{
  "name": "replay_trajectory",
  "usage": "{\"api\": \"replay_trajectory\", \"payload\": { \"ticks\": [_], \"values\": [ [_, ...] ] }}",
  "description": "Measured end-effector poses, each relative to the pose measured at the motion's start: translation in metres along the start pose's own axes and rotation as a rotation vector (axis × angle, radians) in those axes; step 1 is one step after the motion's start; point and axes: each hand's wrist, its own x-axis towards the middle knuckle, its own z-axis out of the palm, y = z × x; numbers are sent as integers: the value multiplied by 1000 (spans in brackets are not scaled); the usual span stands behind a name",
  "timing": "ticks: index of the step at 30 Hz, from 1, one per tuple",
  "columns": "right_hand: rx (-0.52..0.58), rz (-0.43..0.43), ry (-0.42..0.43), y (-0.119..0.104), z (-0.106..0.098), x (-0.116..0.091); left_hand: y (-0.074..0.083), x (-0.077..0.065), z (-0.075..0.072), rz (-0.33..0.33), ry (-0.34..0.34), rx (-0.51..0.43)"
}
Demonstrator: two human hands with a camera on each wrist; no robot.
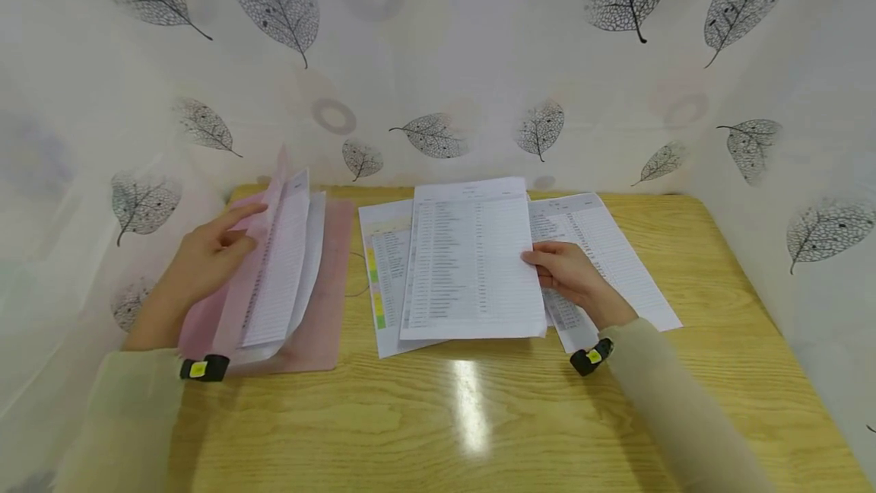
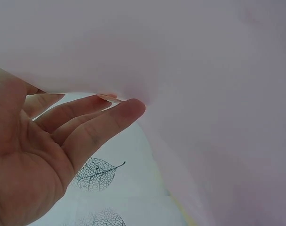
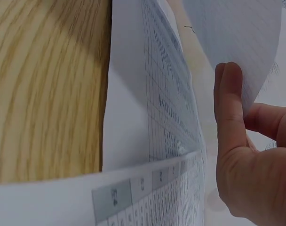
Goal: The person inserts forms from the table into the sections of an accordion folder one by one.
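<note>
On the left, a pink folder point(image 1: 338, 280) lies with its cover raised, white printed pages point(image 1: 280, 287) standing inside it. My left hand point(image 1: 208, 253) pinches the edge of that cover; the left wrist view shows the thumb point(image 2: 119, 115) against the pink sheet point(image 2: 204, 94). At the centre, my right hand point(image 1: 571, 276) holds a printed sheet point(image 1: 472, 265) by its right edge, thumb in front. In the right wrist view the fingers point(image 3: 230, 108) lie against this lifted paper point(image 3: 242, 37).
Under the held sheet, another page with yellow and green cells point(image 1: 390, 272) shows at the left. More printed paper point(image 1: 616, 257) lies at the right. All rest on a wood-grain table point(image 1: 383, 417), with a leaf-patterned curtain point(image 1: 479, 82) around it.
</note>
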Motion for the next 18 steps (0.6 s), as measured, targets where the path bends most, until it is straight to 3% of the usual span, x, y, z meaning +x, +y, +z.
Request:
{"api": "replay_trajectory", "payload": {
  "ticks": [5, 18],
  "values": [
    [26, 2, 39, -2, 22, 6, 0, -1, 0, 13, 16, -12],
    [42, -25, 23, -12, 80, 17, 1, -8, 3, 6, 31, -5]
  ]
}}
